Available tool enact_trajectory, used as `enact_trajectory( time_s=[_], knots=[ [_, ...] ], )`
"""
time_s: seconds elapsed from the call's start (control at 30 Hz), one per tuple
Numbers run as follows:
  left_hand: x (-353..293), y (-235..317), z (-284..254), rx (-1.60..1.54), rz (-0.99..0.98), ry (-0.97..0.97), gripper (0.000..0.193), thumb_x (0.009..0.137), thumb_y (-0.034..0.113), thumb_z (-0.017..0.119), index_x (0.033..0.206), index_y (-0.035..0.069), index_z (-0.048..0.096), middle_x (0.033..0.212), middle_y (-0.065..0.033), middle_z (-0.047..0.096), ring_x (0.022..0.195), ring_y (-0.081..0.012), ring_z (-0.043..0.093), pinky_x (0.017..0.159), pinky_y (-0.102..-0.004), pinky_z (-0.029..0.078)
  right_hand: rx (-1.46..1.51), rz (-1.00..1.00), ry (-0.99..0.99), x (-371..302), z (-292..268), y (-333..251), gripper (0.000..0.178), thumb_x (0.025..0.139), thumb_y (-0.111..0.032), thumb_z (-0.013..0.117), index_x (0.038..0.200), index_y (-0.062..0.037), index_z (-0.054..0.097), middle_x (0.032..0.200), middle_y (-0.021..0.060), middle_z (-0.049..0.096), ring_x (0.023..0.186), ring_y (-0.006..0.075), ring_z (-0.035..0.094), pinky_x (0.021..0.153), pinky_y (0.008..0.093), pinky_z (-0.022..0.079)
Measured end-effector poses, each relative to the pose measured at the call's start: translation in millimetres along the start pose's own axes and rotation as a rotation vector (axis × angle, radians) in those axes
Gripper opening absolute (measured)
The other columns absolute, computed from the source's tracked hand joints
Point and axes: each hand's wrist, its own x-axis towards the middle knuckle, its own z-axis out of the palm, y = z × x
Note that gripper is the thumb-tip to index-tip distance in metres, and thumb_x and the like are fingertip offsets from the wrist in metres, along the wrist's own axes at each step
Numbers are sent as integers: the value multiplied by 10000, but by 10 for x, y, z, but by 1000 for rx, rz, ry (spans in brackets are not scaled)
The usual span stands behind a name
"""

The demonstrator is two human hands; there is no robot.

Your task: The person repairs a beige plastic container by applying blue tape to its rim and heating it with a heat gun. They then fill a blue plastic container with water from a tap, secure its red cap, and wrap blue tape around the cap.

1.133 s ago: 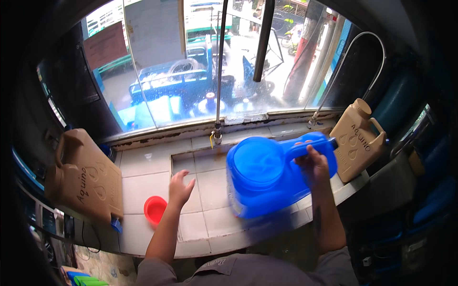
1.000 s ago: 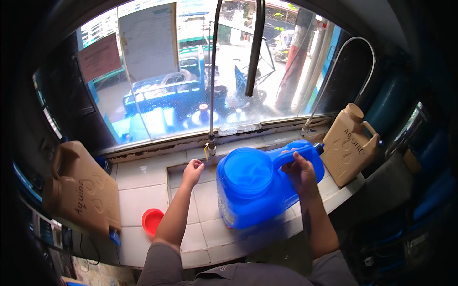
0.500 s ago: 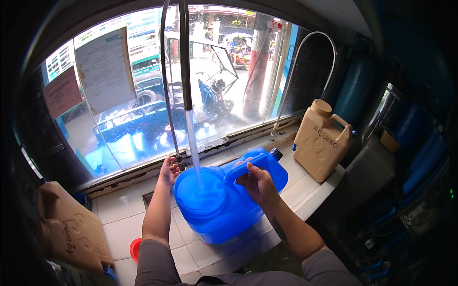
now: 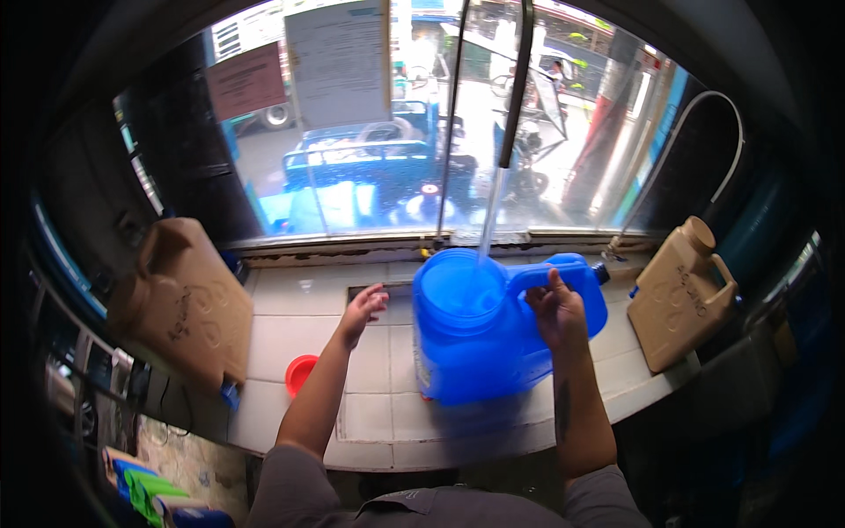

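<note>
A blue water jug [image 4: 475,361] stands on the tiled counter, its wide round mouth uncovered. Water [image 4: 495,216] pours into it from a dark spout pipe [image 4: 518,97] above, and the surface inside churns. My right hand [image 4: 559,312] is wrapped round the jug's handle, thumb on top. Left of the jug, my left hand [image 4: 363,312] hangs in the air over the counter with its fingers apart and nothing in them. A red round lid [image 4: 301,375] lies on the tiles beside my left forearm.
Tan jugs stand at both sides: one left [image 4: 198,308], one right [image 4: 678,304]. Behind the counter [image 4: 370,427] is a window with papers [image 4: 339,66] stuck on it. A curved pipe [image 4: 738,132] rises at the right. Green, blue and white things [image 4: 145,488] sit low at the left.
The view has swung left, bringing the red lid and left tan jug further in. My left hand has moved away from the valve behind the jug; my right stays on the handle. Water still pours.
</note>
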Motion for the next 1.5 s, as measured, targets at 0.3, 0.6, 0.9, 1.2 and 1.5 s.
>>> enact_trajectory(
  time_s=[0.3, 0.6, 0.9, 1.2, 1.5],
  knots=[
    [-2636, -314, -548, -121, 44, 359, 386, 892, 165, 535, 1255, 48, 480, 1141, -85, 592, 973, -165, 601, 809, -287, 460, 8, -160, 202, -698, 232, 29, 271, 904, -169, 575, 1130, -47, 486, 1068, 134, 562, 989, 255, 580, 868, 400, 477],
    [-4112, -649, -992, -296, -49, 176, 357, 885, 59, 568, 1237, 31, 516, 1124, -102, 601, 1016, -168, 584, 932, -314, 441, -340, -245, 397, -2019, 1092, 1369, 370, 871, -71, 550, 1208, -60, 397, 1116, 77, 474, 869, 181, 556, 800, 321, 448],
    [-5119, -404, -2048, -124, -226, -18, 492, 882, 155, 618, 1338, 89, 447, 1230, -73, 542, 1097, -159, 532, 954, -323, 432, -342, -144, 162, -2352, 2253, 2385, 428, 839, -63, 594, 1215, -59, 389, 1175, 90, 420, 836, 151, 551, 813, 324, 447],
    [-4916, -39, -2711, -60, 55, 372, 330, 890, 108, 588, 1204, 23, 532, 1058, -61, 618, 989, -141, 584, 907, -293, 459, -272, -109, 168, -2061, 2503, 2729, 424, 830, -87, 611, 1199, -70, 403, 1144, 75, 440, 796, 165, 566, 767, 333, 445],
    [-4496, 624, -3714, 556, 136, 683, 206, 857, 131, 609, 1036, 29, 600, 974, -105, 629, 888, -181, 617, 787, -295, 488, -277, -155, 158, -1843, 2466, 2964, 487, 816, -146, 628, 1233, -62, 390, 1159, 74, 457, 810, 172, 569, 780, 324, 447]
  ],
)
